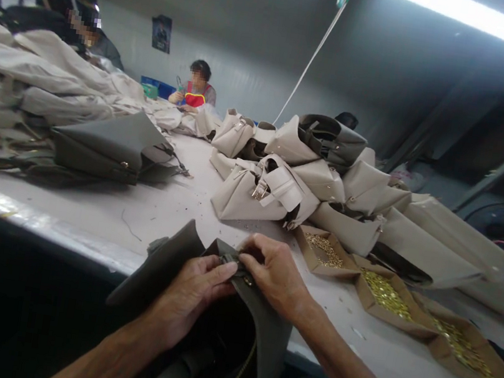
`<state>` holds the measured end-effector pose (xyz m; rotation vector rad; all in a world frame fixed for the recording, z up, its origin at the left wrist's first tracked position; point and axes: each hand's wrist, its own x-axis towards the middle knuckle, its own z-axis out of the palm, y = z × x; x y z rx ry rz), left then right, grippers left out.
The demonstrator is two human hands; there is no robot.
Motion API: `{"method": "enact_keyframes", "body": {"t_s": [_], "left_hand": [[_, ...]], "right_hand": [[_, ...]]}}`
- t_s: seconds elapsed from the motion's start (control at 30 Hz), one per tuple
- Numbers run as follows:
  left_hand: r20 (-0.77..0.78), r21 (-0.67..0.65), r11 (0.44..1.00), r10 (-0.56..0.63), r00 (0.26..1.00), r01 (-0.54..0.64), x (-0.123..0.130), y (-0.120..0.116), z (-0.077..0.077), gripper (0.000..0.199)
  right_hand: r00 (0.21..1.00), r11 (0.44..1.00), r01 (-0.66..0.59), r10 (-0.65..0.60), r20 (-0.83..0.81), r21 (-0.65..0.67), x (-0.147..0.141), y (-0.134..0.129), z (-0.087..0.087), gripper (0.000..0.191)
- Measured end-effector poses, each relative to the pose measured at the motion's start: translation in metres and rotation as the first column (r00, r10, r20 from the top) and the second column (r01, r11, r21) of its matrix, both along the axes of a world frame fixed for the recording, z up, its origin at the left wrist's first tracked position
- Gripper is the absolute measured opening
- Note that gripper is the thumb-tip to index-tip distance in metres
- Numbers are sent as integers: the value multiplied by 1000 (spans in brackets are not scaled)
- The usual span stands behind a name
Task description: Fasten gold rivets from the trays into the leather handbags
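Observation:
A dark grey-green handbag (270,337) hangs over the table's front edge, its mouth toward me and a zip along one inner side. My left hand (199,288) grips its upper edge, thumb pressed on a small strap or tab there. On the other side of that spot, my right hand (270,271) pinches the same edge with thumb and bent fingers. A small gold-coloured metal piece shows just below the right fingertips; its exact form is too small to tell. Part of the bag's edge is hidden behind both hands.
Cardboard trays of small gold metal parts (385,294) stand at the right. Beige handbags (256,193) are piled behind them. Another dark bag (97,144) lies at the left before heaped beige pieces (62,63). A co-worker (197,86) sits across the table (172,215).

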<state>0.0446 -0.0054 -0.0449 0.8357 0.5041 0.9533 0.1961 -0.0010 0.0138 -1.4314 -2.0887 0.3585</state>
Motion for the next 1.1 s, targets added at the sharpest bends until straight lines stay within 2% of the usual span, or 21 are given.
{"method": "enact_keyframes", "body": {"t_s": [0.13, 0.3, 0.57, 0.7, 0.87, 1.0, 1.1], "left_hand": [[-145, -3, 999, 53, 988, -54, -8, -5, -2, 28], [-94, -129, 991, 15, 995, -27, -10, -10, 4, 31], [-117, -86, 993, 68, 991, -78, -2, -13, 3, 23], [1, -127, 989, 73, 997, -72, -1, -16, 7, 21], [157, -216, 974, 110, 981, -75, 4, -10, 13, 21], [269, -282, 957, 152, 951, -73, 15, 3, 7, 13], [349, -360, 931, 195, 917, -61, 21, 12, 2, 6]], "right_hand": [[995, 992, 61, -51, -90, 112, -7, -7, -11, 13], [973, 982, 77, -37, -228, 170, -7, -8, -24, 13], [960, 978, 69, -11, -281, 198, -4, -9, -27, 8], [949, 979, 52, 14, -316, 199, -4, -9, -28, 4], [928, 982, 57, 14, -373, 179, 1, -4, -28, 8], [883, 984, 128, -58, -467, 120, 5, 7, -30, 14], [859, 989, 123, -65, -508, 80, 8, 16, -31, 18]]}}
